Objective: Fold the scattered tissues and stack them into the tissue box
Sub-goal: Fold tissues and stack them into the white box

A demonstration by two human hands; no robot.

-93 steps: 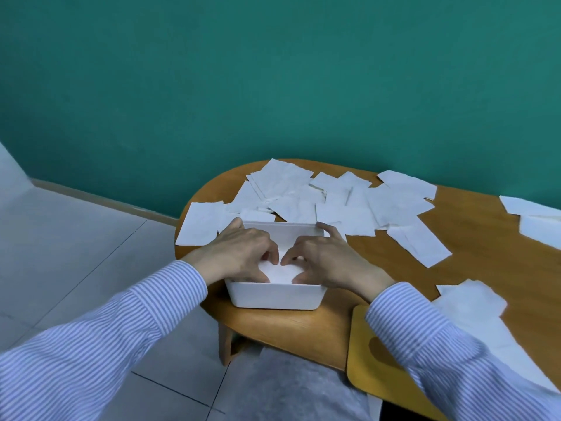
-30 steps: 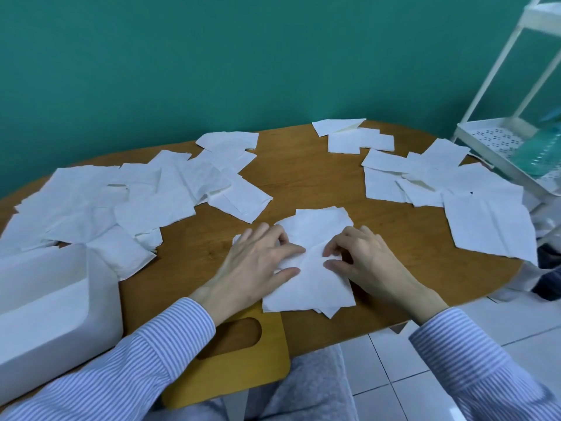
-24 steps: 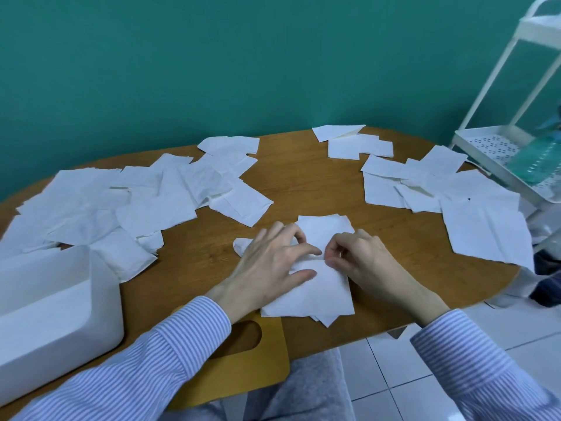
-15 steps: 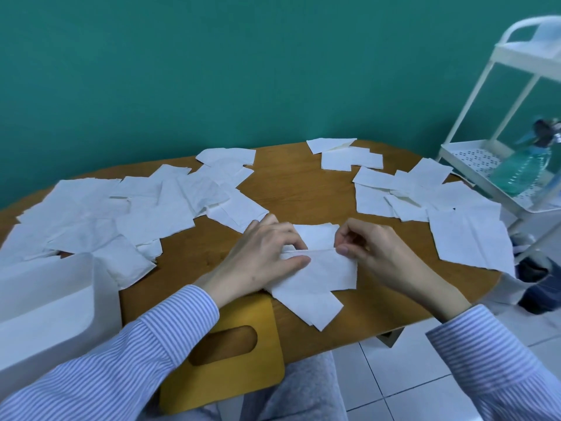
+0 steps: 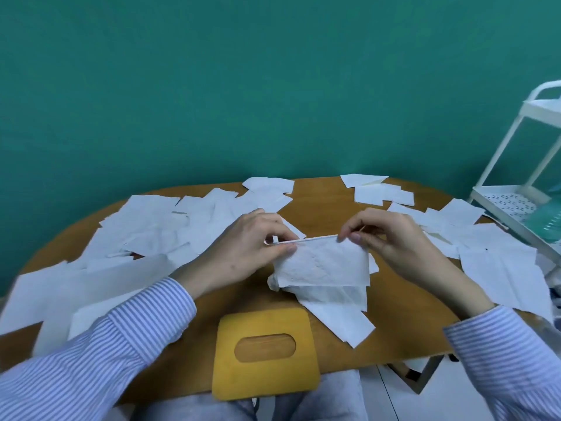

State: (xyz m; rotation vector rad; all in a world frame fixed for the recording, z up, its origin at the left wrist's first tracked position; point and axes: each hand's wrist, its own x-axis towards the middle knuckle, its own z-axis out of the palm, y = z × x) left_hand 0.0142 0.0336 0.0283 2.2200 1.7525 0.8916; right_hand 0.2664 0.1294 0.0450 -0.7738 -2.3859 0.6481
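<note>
A white tissue (image 5: 324, 264) hangs folded just above the middle of the wooden table (image 5: 321, 202). My left hand (image 5: 243, 250) pinches its top left corner and my right hand (image 5: 391, 238) pinches its top right corner. Another flat tissue (image 5: 340, 320) lies on the table under it. Several loose tissues (image 5: 158, 226) cover the left half of the table and more tissues (image 5: 491, 253) lie at the right. The white tissue box (image 5: 57, 299) shows blurred at the lower left, partly behind my left sleeve.
A yellow wooden box lid (image 5: 264, 350) with an oval slot lies at the table's near edge. A white metal trolley (image 5: 528, 189) stands to the right of the table with a green bottle (image 5: 549, 220) on its shelf. A green wall stands behind.
Both hands left the tissue box and moved to the table's middle. They pressed on a flat tissue, then lifted it by its upper edge and folded it. The view shifted right.
</note>
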